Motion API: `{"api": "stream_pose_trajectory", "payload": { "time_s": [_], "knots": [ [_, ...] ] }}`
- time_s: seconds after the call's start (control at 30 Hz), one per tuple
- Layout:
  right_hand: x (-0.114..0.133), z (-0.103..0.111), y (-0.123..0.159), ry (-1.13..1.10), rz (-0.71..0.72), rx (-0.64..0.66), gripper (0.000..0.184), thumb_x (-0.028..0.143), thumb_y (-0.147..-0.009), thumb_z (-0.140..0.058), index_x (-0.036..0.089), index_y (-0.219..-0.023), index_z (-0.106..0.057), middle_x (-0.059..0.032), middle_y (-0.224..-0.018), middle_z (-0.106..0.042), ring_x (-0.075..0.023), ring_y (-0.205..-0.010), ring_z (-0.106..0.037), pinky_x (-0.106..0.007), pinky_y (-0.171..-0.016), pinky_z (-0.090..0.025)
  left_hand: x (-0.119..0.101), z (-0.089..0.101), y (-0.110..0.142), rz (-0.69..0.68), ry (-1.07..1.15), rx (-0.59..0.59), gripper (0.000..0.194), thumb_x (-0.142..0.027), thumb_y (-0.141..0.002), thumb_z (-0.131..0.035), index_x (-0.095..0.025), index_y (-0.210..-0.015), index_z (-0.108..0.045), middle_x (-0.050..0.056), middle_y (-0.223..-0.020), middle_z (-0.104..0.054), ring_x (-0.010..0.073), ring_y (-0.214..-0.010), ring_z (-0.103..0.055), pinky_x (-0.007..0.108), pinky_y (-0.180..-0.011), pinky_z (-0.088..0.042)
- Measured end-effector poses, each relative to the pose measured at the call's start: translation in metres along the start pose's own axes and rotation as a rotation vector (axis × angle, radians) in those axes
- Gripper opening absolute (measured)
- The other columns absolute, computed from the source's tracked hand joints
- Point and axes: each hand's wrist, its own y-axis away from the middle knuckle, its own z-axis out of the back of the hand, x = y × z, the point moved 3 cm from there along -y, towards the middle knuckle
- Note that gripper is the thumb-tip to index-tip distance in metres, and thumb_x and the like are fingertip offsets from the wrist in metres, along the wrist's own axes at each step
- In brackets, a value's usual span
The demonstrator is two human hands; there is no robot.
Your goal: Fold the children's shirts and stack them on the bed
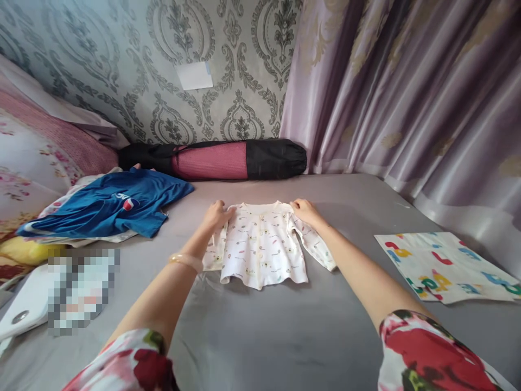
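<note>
A small white baby shirt (262,247) with a colourful little print and a button front lies spread on the grey bed sheet (260,331), its neckline away from me. At its left shoulder, my left hand (217,214) has its fingers closed on the cloth. My right hand (306,210) pinches the opposite shoulder the same way. One sleeve stretches out flat under my right forearm; the other is partly covered by my left hand and wrist. A pale bangle circles my left wrist.
On the left lie a blue T-shirt (118,203) on other cloth, a yellow item (32,251), a white device (30,304) and a blurred-out object (83,293). A black and pink roll (209,161) rests by the wall. At right are a patterned folded cloth (443,266) and curtains (366,92).
</note>
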Motion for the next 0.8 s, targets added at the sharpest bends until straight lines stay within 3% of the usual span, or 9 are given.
{"api": "stream_pose_trajectory", "payload": {
  "time_s": [0.17,0.27,0.4,0.6,0.8],
  "knots": [
    [-0.050,0.025,0.052,-0.099,-0.062,0.070,0.034,0.037,-0.092,-0.047,0.017,-0.071,-0.065,-0.0019,-0.066,-0.065,-0.0141,-0.065,-0.056,-0.022,-0.057,-0.034,0.041,0.026,0.051,-0.150,0.087,-0.117,0.046,-0.055,-0.079,-0.058,-0.016,-0.104,-0.060,0.010,-0.097,-0.065,0.0228,-0.091,-0.062,0.032,-0.084,-0.047],
    [-0.070,0.030,0.082,-0.195,-0.097,0.139,0.028,0.036,-0.087,-0.053,0.016,-0.074,-0.068,-0.0020,-0.070,-0.068,-0.0135,-0.064,-0.058,-0.021,-0.056,-0.037,0.051,0.035,0.089,-0.299,0.139,0.021,0.043,-0.059,-0.079,-0.056,-0.019,-0.094,-0.062,0.005,-0.088,-0.064,0.0203,-0.081,-0.061,0.031,-0.077,-0.048],
    [-0.076,0.032,0.104,-0.158,-0.160,0.166,0.017,0.033,-0.077,-0.064,0.017,-0.078,-0.069,-0.0034,-0.076,-0.071,-0.0142,-0.066,-0.060,-0.021,-0.054,-0.038,0.050,0.039,0.128,-0.421,0.172,0.166,0.046,-0.063,-0.076,-0.060,-0.021,-0.093,-0.066,0.007,-0.097,-0.065,0.0216,-0.087,-0.061,0.031,-0.078,-0.048],
    [-0.065,0.034,0.109,-0.025,-0.219,0.203,0.014,0.031,-0.070,-0.070,0.018,-0.070,-0.066,0.0003,-0.062,-0.064,-0.0124,-0.056,-0.056,-0.021,-0.049,-0.035,0.049,0.037,0.147,-0.481,0.137,0.208,0.047,-0.064,-0.075,-0.062,-0.022,-0.095,-0.069,0.010,-0.107,-0.064,0.0261,-0.103,-0.059,0.034,-0.090,-0.047],
    [-0.058,0.037,0.113,-0.104,-0.214,0.176,0.008,0.026,-0.069,-0.066,0.018,-0.066,-0.065,0.0035,-0.055,-0.058,-0.0112,-0.054,-0.054,-0.019,-0.049,-0.033,0.048,0.035,0.145,-0.581,0.081,0.208,0.033,-0.050,-0.084,-0.054,-0.022,-0.090,-0.070,0.009,-0.104,-0.067,0.0221,-0.096,-0.063,0.031,-0.088,-0.047]
  ]
}}
